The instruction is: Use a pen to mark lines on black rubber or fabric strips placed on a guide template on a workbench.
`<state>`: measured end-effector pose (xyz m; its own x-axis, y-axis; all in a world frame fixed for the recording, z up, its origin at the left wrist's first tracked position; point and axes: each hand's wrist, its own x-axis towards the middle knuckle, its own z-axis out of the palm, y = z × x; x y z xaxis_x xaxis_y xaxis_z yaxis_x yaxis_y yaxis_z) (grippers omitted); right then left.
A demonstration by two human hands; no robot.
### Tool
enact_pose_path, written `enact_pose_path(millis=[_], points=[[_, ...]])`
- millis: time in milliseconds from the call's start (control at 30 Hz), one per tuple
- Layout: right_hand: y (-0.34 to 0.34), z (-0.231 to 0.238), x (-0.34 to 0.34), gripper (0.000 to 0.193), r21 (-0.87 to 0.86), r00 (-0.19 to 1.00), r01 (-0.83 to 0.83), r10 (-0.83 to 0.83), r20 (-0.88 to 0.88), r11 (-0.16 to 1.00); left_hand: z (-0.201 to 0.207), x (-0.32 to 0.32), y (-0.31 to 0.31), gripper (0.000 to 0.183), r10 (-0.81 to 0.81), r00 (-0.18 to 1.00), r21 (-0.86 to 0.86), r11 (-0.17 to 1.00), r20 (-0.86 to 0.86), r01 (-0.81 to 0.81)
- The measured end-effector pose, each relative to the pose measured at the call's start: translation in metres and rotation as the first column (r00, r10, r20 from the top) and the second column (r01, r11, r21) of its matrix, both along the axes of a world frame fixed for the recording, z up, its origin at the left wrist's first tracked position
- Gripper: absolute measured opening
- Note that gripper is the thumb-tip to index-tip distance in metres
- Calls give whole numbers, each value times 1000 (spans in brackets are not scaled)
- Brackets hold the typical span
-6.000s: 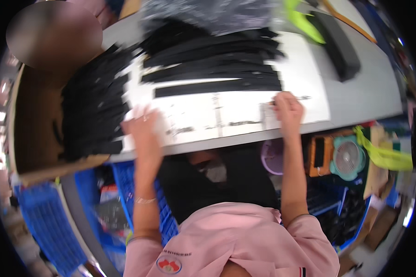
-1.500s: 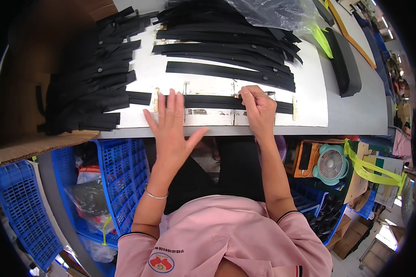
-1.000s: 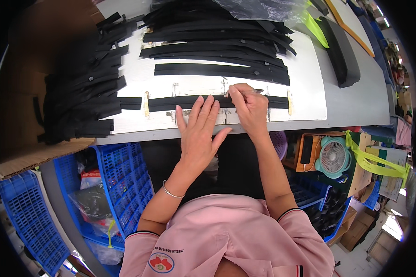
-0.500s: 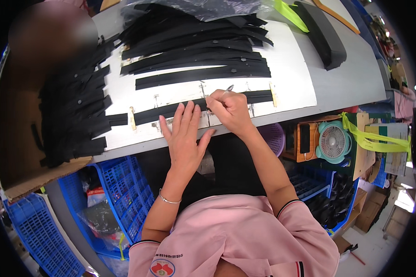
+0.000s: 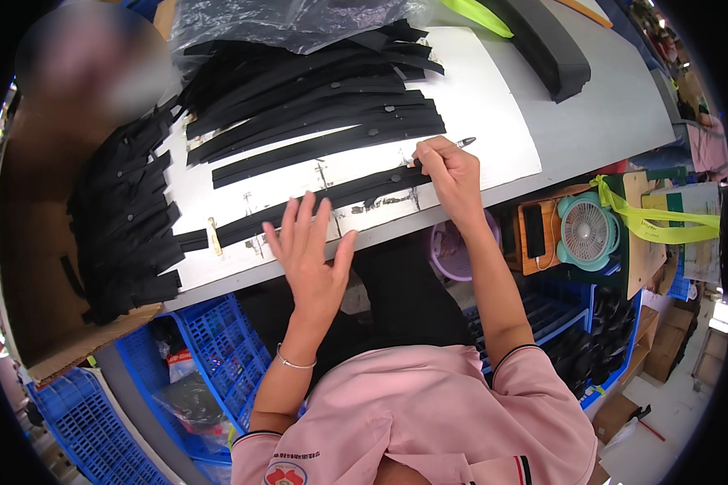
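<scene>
A long black fabric strip [image 5: 356,187] lies across the white board [image 5: 493,121], over dark marks drawn on it. At the strip's right part my right hand [image 5: 453,174] is closed around a pen [image 5: 466,142], whose dark end sticks out to the right. The writing tip is hidden by my fingers. A small round spot shows on the strip just left of that hand. My left hand [image 5: 306,250] is spread open at the board's near edge, fingertips by the strip's lower edge; whether they touch it I cannot tell.
More black strips [image 5: 299,121] lie in rows beyond, under clear plastic [image 5: 291,24]. Another pile [image 5: 129,218] hangs at the left by a cardboard box [image 5: 24,283]. A black block-like object [image 5: 542,48] is at the far right. Below are blue crates [image 5: 226,347] and a small fan [image 5: 586,232].
My right hand has moved right along the strip with the pen. My left hand has come slightly back toward me off the strip. The whole view has shifted a little.
</scene>
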<state>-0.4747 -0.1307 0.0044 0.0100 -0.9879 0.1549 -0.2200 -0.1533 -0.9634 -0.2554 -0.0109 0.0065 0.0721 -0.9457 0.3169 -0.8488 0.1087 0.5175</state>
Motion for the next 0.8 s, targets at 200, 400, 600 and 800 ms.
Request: enact_pose_path(millis=[200, 400, 600, 800], points=[[-1, -3, 2, 19, -24, 999, -30, 29, -25, 999, 7, -51, -51, 22, -171, 967, -150, 978, -191, 143], [-1, -5, 1, 18, -52, 992, -39, 33, -120, 998, -9, -69, -73, 13, -153, 967, -155, 980, -203, 123], [0, -3, 4, 18, -205, 982, -2, -37, -186, 979, -8, -70, -74, 12, -149, 968, -161, 980, -201, 118], [2, -4, -4, 19, -114, 990, -98, 86, -112, 989, -10, -71, -74, 12, -144, 970, -175, 978, -195, 110]])
